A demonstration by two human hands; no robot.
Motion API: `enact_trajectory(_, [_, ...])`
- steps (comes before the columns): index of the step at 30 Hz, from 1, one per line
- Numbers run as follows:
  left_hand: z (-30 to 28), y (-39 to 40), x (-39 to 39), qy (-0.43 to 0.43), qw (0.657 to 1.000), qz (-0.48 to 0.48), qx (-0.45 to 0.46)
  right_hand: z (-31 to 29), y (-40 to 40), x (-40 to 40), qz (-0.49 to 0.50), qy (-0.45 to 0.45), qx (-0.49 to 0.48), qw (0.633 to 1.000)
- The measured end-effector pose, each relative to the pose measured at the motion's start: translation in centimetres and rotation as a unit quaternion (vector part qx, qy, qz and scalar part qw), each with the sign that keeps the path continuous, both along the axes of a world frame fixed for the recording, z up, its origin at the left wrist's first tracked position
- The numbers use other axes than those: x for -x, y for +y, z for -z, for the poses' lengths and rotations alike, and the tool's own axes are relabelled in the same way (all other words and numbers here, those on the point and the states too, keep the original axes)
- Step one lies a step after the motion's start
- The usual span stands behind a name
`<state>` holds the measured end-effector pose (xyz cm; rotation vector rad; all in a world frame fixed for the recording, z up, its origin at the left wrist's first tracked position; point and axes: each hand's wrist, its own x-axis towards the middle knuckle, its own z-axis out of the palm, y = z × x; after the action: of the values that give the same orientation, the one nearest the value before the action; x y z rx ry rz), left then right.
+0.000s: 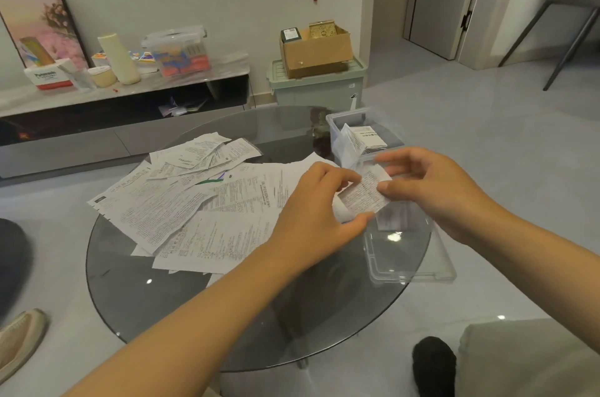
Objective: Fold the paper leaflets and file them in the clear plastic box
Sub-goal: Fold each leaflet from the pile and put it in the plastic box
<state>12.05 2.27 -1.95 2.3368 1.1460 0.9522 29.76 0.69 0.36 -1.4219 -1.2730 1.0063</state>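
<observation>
Your hands met over the right side of the round glass table [136, 292]: your left hand [311, 211] pinched the near-left edge of a small folded leaflet [365, 192] between thumb and curled fingers, and your right hand [435, 192] pinched its right edge. To the left, the unfolded leaflets [194, 202] lay in a loose overlapping pile. Behind the hands stood the clear plastic box [334, 127], folded papers upright inside it. Its lid [412, 263] lay flat just below your right hand.
</observation>
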Motion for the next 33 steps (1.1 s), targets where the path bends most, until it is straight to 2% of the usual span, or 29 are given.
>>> enact_trajectory(4, [-0.2, 0.4, -2.6, -0.072, 0.996, -0.004, 0.059, -0.4, 0.9, -1.9, -0.009, -0.065, 0.013, 0.998])
enact_trajectory(7, [0.2, 0.8, -4.0, -0.080, 0.994, -0.005, 0.078, 0.0, 1.7, -2.9, -0.006, -0.115, 0.012, 0.993])
enact_trajectory(10, [1.3, 1.3, -4.7, -0.053, 0.994, -0.003, 0.096, 1.2, 2.7, -3.2, -0.021, -0.122, 0.017, 0.992])
enact_trajectory(13, [2.7, 1.5, -4.7, 0.004, 0.995, 0.008, 0.101, 3.0, 3.3, -3.0, -0.033, -0.184, 0.021, 0.982])
enact_trajectory(17, [4.0, 1.6, -4.4, 0.061, 0.995, 0.050, 0.066, 4.9, 3.3, -2.8, -0.040, -0.258, -0.004, 0.965])
enact_trajectory(21, [4.0, 1.7, -4.3, 0.095, 0.994, 0.055, 0.024, 5.5, 3.0, -2.8, -0.038, -0.377, -0.051, 0.924])
enact_trajectory(24, [4.0, 1.5, -4.4, 0.131, 0.989, 0.066, -0.007, 5.2, 2.2, -3.2, -0.015, -0.404, -0.041, 0.914])
enact_trajectory(30, [3.9, 1.5, -4.5, 0.147, 0.988, 0.051, -0.013, 5.4, 1.3, -3.4, -0.044, -0.481, -0.012, 0.876])
enact_trajectory(33, [4.1, 1.5, -4.5, 0.136, 0.989, 0.050, 0.010, 5.2, 1.2, -3.1, -0.043, -0.490, -0.017, 0.870])
